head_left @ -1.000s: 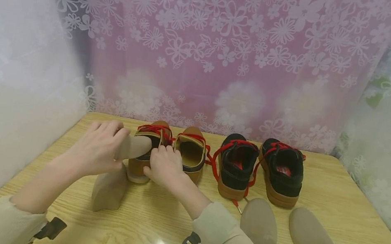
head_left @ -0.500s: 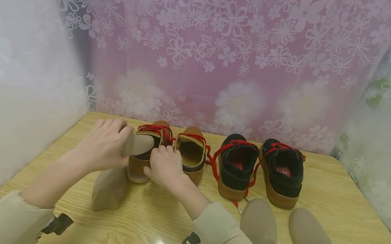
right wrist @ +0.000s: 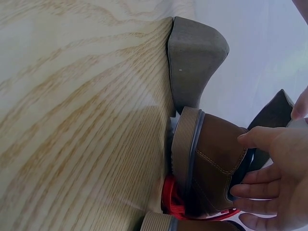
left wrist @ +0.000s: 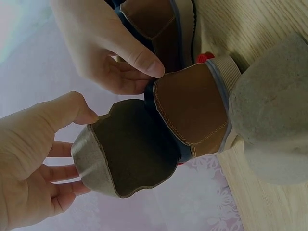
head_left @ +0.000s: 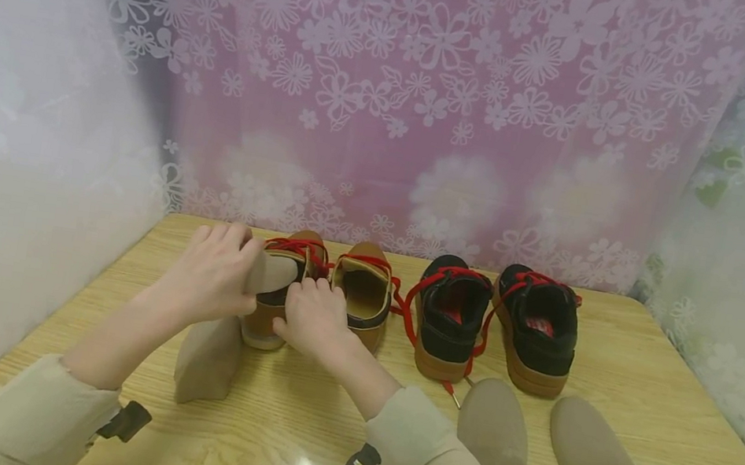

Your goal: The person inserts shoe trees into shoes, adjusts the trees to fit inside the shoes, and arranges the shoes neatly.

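My left hand (head_left: 212,274) grips a beige-grey shoe insert (head_left: 278,273) by its wide end, thumb on one side and fingers on the other. The insert's rounded front end is in the opening of the left brown shoe (head_left: 264,327), which has red laces. In the left wrist view the insert's dark hollow underside (left wrist: 134,149) shows, its front hidden inside the shoe. My right hand (head_left: 316,316) pinches the collar of that same shoe, thumb at the heel side (right wrist: 221,144) and fingers opposite. Beside it stands the right brown shoe (head_left: 364,295), its opening bare.
A second insert (head_left: 207,360) stands on the wooden table (head_left: 272,441) just behind the left brown shoe. Two black shoes, one nearer (head_left: 449,323) and one farther right (head_left: 537,335), have red laces. Two more inserts, one upright-pointing (head_left: 494,432) and one slanted (head_left: 600,463), lie before them.
My left hand has moved to the right and slightly up with the insert, whose tip now sits farther into the left brown shoe. The right hand has kept its place.
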### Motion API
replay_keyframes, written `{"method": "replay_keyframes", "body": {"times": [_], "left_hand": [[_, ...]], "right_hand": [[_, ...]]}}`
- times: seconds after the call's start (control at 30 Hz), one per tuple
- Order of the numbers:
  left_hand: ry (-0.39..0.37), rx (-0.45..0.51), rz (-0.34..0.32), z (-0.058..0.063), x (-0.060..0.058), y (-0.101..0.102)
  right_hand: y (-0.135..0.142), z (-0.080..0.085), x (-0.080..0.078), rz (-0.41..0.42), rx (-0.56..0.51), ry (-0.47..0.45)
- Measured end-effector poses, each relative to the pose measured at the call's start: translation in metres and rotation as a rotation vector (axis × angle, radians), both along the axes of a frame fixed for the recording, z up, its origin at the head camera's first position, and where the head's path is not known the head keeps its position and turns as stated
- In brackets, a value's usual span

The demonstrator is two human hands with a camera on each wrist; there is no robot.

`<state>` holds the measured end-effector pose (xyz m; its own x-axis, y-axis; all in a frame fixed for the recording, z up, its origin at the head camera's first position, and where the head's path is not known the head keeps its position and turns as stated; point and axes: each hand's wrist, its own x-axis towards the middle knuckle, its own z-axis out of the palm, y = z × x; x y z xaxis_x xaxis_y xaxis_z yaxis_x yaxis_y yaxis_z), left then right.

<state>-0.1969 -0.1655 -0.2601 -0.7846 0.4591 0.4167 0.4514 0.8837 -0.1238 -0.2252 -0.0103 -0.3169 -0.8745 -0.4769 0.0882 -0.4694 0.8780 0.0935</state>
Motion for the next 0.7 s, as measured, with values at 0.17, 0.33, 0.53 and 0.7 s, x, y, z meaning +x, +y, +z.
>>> {"method": "replay_keyframes", "body": {"times": [0.17, 0.33, 0.53, 0.7], "left_hand": [[0.001, -0.013, 0.007, -0.001, -0.003, 0.003], [0.007, -0.028, 0.008, -0.002, -0.006, 0.006], [0.006, -0.034, 0.009, -0.003, -0.009, 0.008], [0.004, -0.04, 0.01, -0.003, -0.011, 0.009]], "right_hand": [[0.0, 0.001, 0.001, 0.002, -0.002, 0.002], [0.0, 0.001, 0.001, 0.008, -0.003, 0.006], [0.001, 0.002, 0.0, 0.009, 0.003, -0.007], [0.0, 0.002, 0.0, 0.012, -0.001, -0.019]]}}
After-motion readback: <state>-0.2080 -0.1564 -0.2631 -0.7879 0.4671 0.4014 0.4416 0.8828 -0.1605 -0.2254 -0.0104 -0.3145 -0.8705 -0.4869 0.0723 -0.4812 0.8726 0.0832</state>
